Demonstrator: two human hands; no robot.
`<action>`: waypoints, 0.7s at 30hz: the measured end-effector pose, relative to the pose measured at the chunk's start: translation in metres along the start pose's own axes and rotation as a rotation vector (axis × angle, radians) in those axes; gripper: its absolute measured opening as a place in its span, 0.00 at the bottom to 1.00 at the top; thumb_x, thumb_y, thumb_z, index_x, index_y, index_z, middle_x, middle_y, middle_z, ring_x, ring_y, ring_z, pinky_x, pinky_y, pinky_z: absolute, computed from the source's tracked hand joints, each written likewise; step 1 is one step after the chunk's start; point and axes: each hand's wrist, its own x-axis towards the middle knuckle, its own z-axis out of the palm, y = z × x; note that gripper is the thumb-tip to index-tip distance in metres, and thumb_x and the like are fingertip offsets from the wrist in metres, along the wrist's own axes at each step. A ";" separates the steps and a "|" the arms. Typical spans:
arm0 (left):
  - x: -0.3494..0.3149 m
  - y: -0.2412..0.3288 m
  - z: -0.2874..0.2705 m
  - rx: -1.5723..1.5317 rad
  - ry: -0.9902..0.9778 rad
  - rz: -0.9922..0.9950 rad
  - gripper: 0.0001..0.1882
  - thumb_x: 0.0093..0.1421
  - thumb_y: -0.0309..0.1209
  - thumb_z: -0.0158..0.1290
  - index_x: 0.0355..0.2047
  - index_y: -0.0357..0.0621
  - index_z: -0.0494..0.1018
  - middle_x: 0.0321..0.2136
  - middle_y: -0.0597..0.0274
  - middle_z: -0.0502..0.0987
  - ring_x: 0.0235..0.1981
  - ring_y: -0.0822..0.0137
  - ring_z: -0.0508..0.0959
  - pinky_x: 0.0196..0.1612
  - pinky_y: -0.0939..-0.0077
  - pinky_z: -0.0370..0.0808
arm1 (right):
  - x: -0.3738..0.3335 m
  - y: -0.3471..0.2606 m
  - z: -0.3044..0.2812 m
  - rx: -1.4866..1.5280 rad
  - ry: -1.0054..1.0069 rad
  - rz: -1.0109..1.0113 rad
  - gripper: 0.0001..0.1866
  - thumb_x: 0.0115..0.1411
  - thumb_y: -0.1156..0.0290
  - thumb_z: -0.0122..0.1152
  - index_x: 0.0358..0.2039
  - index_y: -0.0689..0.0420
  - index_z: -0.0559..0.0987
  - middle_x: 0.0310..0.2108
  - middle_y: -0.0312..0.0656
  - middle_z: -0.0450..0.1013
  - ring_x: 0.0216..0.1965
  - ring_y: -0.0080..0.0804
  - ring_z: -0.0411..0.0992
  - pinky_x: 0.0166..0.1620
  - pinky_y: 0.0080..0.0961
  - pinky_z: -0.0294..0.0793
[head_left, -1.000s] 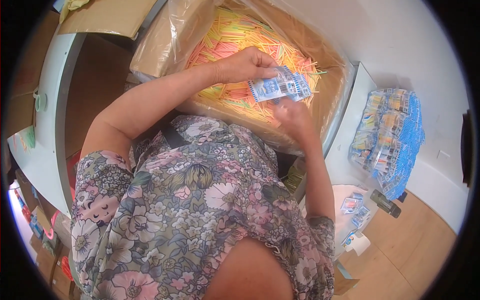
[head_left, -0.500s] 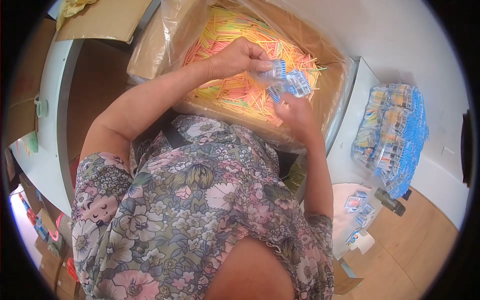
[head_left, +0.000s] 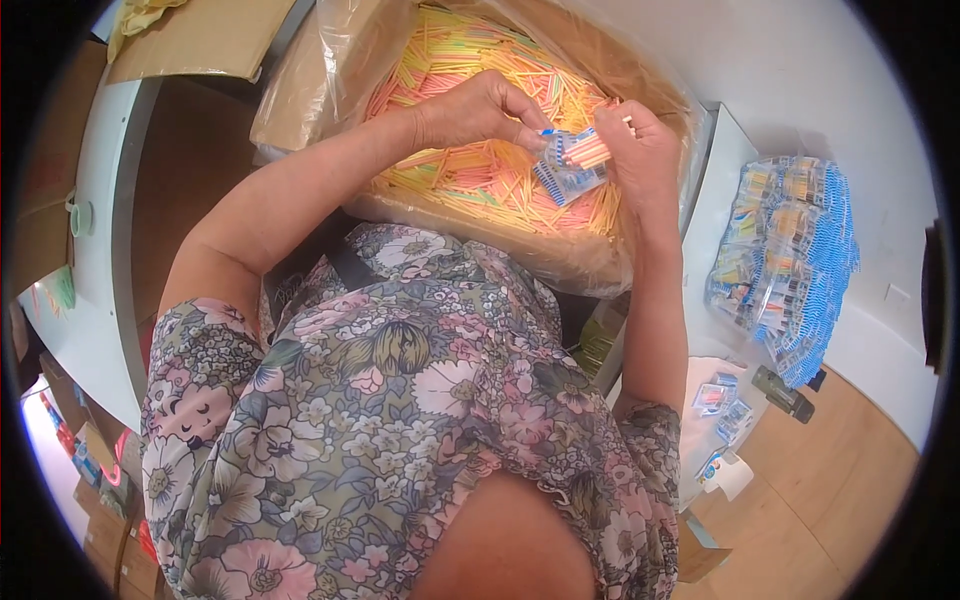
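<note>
My left hand pinches the edge of a small clear plastic bag with blue striped ends, between thumb and fingertips. Close beside it, my right hand is closed around a little bunch of thin sticks, pink and pale yellow. The bunch's left end overlaps the bag; whether it lies inside the bag's mouth I cannot tell. Both hands are above a large cardboard box lined with clear plastic film. Loose sticks in yellow, pink, orange and green fill the box.
On the white surface at right rests a big bundle of filled blue-edged bags. Nearer, several bags lie on a pale sheet beside a dark green object. A cardboard flap and a pale green ring are at left.
My right hand has moved right and up and now shows the bunch of sticks. The bag's blue-edged end, earlier by my right thumb, now hangs from my left hand, which stays nearly in place.
</note>
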 end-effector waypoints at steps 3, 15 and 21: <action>0.000 -0.002 -0.001 0.027 -0.010 -0.003 0.09 0.52 0.27 0.59 0.35 0.40 0.79 0.31 0.63 0.79 0.35 0.74 0.76 0.44 0.77 0.71 | 0.000 0.000 0.005 -0.174 0.051 -0.117 0.08 0.56 0.68 0.58 0.23 0.57 0.74 0.17 0.27 0.67 0.17 0.13 0.61 0.20 0.13 0.58; -0.003 -0.004 0.000 -0.215 0.052 -0.107 0.13 0.57 0.35 0.56 0.35 0.38 0.78 0.29 0.68 0.78 0.32 0.80 0.74 0.40 0.81 0.71 | -0.028 0.002 0.027 -0.440 0.142 -0.435 0.17 0.51 0.64 0.64 0.38 0.60 0.75 0.31 0.43 0.73 0.30 0.25 0.72 0.34 0.22 0.70; -0.001 0.001 0.013 -0.074 -0.027 -0.106 0.11 0.58 0.34 0.54 0.35 0.38 0.78 0.31 0.63 0.79 0.34 0.74 0.76 0.40 0.78 0.73 | -0.069 0.021 0.017 -0.189 0.271 -0.307 0.19 0.48 0.71 0.67 0.40 0.63 0.75 0.32 0.41 0.74 0.32 0.25 0.73 0.37 0.21 0.72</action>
